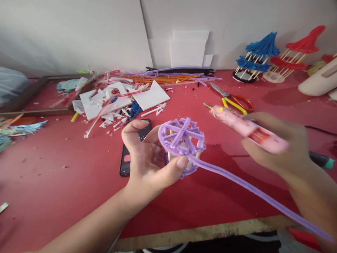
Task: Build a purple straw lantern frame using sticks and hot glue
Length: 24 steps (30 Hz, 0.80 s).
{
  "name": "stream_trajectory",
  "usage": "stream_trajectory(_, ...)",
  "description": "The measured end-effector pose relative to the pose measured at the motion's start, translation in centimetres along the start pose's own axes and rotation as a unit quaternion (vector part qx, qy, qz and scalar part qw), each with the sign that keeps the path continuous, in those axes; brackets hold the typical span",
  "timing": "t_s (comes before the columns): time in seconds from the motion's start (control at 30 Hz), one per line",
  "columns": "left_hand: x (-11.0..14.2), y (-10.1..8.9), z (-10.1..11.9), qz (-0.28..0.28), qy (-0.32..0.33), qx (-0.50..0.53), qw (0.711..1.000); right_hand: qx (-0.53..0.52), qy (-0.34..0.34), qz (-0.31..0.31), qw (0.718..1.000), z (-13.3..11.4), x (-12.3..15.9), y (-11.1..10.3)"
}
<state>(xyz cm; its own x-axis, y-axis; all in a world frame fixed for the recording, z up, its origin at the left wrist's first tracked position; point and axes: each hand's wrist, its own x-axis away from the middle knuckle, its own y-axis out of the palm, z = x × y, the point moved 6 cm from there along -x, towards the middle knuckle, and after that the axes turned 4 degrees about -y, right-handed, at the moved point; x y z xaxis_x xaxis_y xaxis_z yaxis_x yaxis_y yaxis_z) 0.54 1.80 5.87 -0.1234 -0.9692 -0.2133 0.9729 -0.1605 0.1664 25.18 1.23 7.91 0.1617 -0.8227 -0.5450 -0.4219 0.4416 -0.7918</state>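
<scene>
My left hand [147,158] grips a small round frame [182,137] of purple pipe cleaners and thin wooden sticks, its thumb against the near rim. Purple strips cross over the top of this frame. From its rim a long purple pipe cleaner [252,186] trails down to the right, its far end loose near my right forearm. In my right hand [279,140] is a pink hot glue gun [247,128], with its metal nozzle pointing left, above and to the right of the frame and apart from it. A phone [126,154] lies partly hidden behind my left hand.
Scissors [231,98] with red and yellow handles lie beyond the glue gun. Paper scraps [105,102] and pipe cleaners [168,75] crowd the back. Blue [256,58] and red [295,56] stick-and-pipe-cleaner models stand at the back right. The red table's front edge [210,230] is near me.
</scene>
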Motion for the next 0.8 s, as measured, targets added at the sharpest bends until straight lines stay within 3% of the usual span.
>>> stream_trajectory(0.1, 0.0, -0.1, -0.1, 0.007, -0.002, -0.002, 1.000, 0.095, 0.011, -0.084, 0.992, 1.4, 0.0, 1.8)
stream_trajectory(0.23, -0.1, 0.1, -0.1, 0.001, 0.022, 0.002, 1.000, 0.184, 0.012, -0.209, 0.960, 3.3, 1.1, 4.4)
stream_trajectory(0.3, -0.1, 0.1, -0.2, 0.000, 0.032, 0.004, 0.999, 0.209, 0.023, -0.194, 0.958, 3.2, 1.1, 4.4)
stream_trajectory(0.33, -0.1, 0.1, -0.2, 0.001, 0.031, 0.003, 1.000, 0.185, 0.032, -0.158, 0.969, 2.6, 1.0, 3.8)
stream_trajectory(0.4, -0.1, 0.1, -0.5, 0.007, 0.013, -0.011, 1.000, 0.036, 0.047, -0.078, 0.995, 1.0, 0.7, 2.4)
stream_trajectory(0.43, -0.1, 0.1, -0.7, 0.015, 0.003, -0.022, 1.000, -0.087, 0.053, -0.066, 0.993, 0.1, 0.6, 2.0)
stream_trajectory(0.47, -0.1, 0.0, -0.8, 0.024, -0.007, -0.036, 0.999, -0.219, 0.061, -0.091, 0.970, -0.9, 0.7, 2.1)
stream_trajectory(0.53, -0.1, -0.2, -1.1, 0.038, -0.024, -0.064, 0.997, -0.418, 0.079, -0.197, 0.883, -3.2, 1.3, 2.9)
stream_trajectory(0.6, 0.0, -0.2, -1.2, 0.043, -0.031, -0.083, 0.995, -0.488, 0.111, -0.261, 0.826, -4.5, 1.9, 3.5)
stream_trajectory(0.67, 0.0, -0.2, -1.3, 0.037, -0.029, -0.089, 0.995, -0.472, 0.134, -0.257, 0.833, -4.5, 2.0, 3.7)
stream_trajectory(0.8, -0.2, 0.0, -1.3, 0.021, -0.025, -0.090, 0.995, -0.391, 0.091, -0.177, 0.898, -3.9, 1.1, 2.9)
